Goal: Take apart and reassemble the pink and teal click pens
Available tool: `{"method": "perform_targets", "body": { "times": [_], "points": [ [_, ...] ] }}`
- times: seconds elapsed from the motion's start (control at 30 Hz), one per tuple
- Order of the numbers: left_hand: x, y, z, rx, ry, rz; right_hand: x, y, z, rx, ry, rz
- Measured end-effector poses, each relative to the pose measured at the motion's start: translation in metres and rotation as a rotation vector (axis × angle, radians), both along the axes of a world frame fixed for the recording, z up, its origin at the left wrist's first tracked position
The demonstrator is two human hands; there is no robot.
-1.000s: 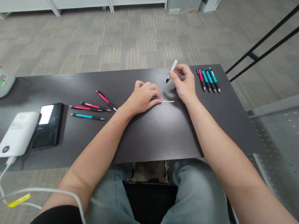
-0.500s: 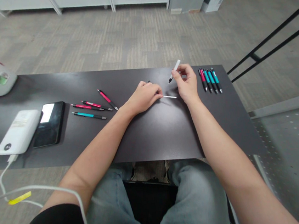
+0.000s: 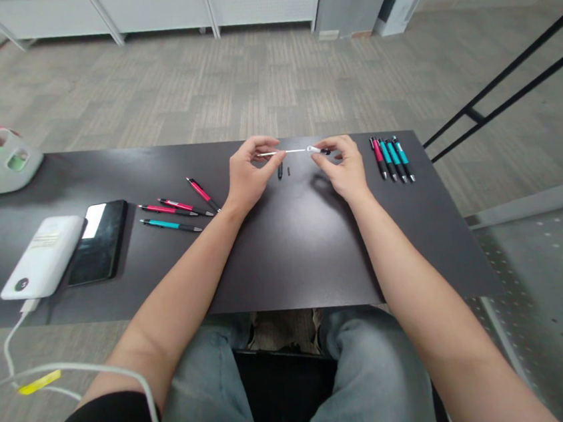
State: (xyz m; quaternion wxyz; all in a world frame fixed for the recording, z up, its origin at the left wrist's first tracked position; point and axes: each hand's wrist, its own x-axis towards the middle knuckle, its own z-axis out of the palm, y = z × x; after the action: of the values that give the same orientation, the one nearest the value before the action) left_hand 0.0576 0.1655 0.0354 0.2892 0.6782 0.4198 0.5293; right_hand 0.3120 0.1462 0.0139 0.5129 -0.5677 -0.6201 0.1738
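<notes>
My left hand (image 3: 252, 174) pinches a thin white pen refill (image 3: 296, 150) between thumb and fingers, its length level and pointing right. My right hand (image 3: 343, 167) grips a white pen barrel (image 3: 313, 149) with a black end, its opening turned toward the refill. The refill's tip is at or very close to that opening; I cannot tell whether it is inside. On the table below, between the hands, lie a black pen part (image 3: 280, 171) and a tiny dark piece (image 3: 288, 171), perhaps a spring.
Pink pens (image 3: 202, 193) and a teal pen (image 3: 171, 225) lie left of my left forearm. Several pens (image 3: 391, 159) stand in a row at the right. Further left are a phone (image 3: 98, 243), a white power bank (image 3: 42, 256) with cable, and a white basket (image 3: 11, 175).
My left hand has lifted the refill off the table. My right hand has turned the barrel from upright-tilted to level, bringing its opening to the refill. The view has tilted up slightly.
</notes>
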Motion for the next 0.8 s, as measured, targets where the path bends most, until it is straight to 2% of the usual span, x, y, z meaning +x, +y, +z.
{"method": "perform_targets", "body": {
  "times": [0.4,0.53,0.8],
  "points": [
    [-0.003,0.003,0.002,0.010,-0.065,0.006,0.000,-0.004,0.001,-0.050,-0.078,0.044],
    [-0.004,0.002,-0.001,0.003,-0.044,-0.028,0.000,-0.005,0.004,-0.044,-0.087,0.066],
    [0.002,-0.003,-0.008,-0.026,-0.006,-0.088,-0.010,-0.012,0.013,-0.063,-0.125,0.220]
  ]
}}
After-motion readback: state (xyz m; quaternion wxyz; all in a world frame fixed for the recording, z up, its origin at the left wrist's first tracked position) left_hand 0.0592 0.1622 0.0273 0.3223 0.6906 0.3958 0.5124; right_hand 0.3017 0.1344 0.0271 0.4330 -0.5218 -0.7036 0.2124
